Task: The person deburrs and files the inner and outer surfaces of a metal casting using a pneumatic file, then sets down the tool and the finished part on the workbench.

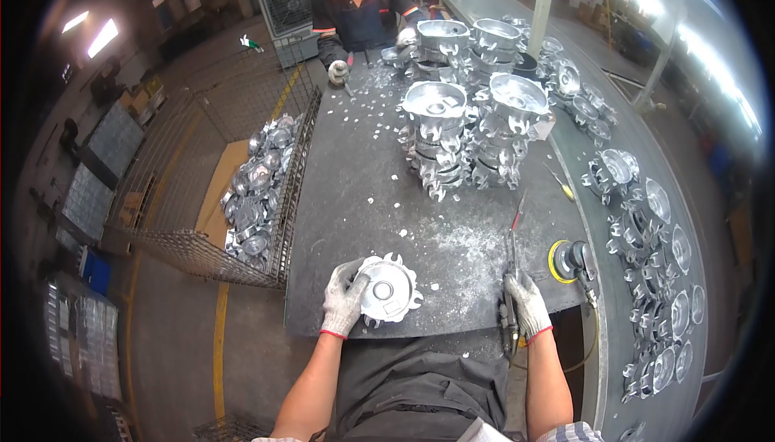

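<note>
Gloved in grey-white, my left hand (345, 298) grips the left edge of a round silver metal casting (387, 287) near the table's front edge. The casting shows its round face with a central ring and notched lugs round the rim. My right hand (526, 303), also gloved, is closed round a dark, slim tool (510, 297) at the front right of the table. A thin red-handled tool (515, 220) lies just beyond it. Pale dust and chips are scattered on the dark tabletop (347, 167) between and beyond my hands.
Stacked castings (436, 135) stand at mid-table. A disc sander (567, 261) and a yellow-handled tool (567, 192) lie at right, beside a conveyor (601, 280) bearing castings. A wire cage (202, 240) with castings stands left. A masked co-worker (363, 18) is across the table.
</note>
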`<state>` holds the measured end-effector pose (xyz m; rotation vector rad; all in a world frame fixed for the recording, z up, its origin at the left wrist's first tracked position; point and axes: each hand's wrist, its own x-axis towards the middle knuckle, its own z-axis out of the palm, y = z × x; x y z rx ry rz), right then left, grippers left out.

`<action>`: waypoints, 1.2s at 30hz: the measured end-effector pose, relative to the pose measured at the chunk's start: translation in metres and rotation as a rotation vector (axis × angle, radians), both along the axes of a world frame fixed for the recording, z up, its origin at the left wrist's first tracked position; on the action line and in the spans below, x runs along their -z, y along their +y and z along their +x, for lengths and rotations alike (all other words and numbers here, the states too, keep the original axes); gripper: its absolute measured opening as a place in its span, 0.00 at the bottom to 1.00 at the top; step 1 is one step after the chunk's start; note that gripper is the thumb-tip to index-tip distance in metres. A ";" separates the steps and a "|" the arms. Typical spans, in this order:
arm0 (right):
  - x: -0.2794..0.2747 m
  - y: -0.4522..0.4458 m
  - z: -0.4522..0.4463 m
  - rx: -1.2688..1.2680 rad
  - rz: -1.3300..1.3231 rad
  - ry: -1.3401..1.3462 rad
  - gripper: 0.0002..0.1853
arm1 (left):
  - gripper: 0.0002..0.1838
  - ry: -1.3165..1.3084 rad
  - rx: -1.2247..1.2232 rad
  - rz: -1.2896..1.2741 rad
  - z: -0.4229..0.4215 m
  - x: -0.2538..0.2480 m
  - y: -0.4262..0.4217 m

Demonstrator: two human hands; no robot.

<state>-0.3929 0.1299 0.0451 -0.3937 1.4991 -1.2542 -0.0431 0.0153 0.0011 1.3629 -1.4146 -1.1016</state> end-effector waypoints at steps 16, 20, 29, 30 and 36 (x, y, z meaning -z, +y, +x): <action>0.004 0.001 -0.003 -0.012 0.014 0.010 0.10 | 0.19 0.034 0.006 -0.002 0.000 0.003 -0.001; 0.002 0.001 -0.002 -0.016 0.022 0.010 0.11 | 0.19 0.054 0.004 -0.001 0.001 0.006 -0.001; -0.001 -0.001 -0.001 -0.012 0.018 0.008 0.11 | 0.19 0.049 0.001 0.006 0.000 0.002 0.000; -0.001 -0.001 -0.001 -0.014 0.017 0.008 0.11 | 0.19 0.060 0.003 -0.001 0.000 0.002 0.000; -0.002 -0.001 0.000 -0.013 0.028 0.018 0.10 | 0.19 0.039 0.005 -0.004 -0.001 0.000 0.000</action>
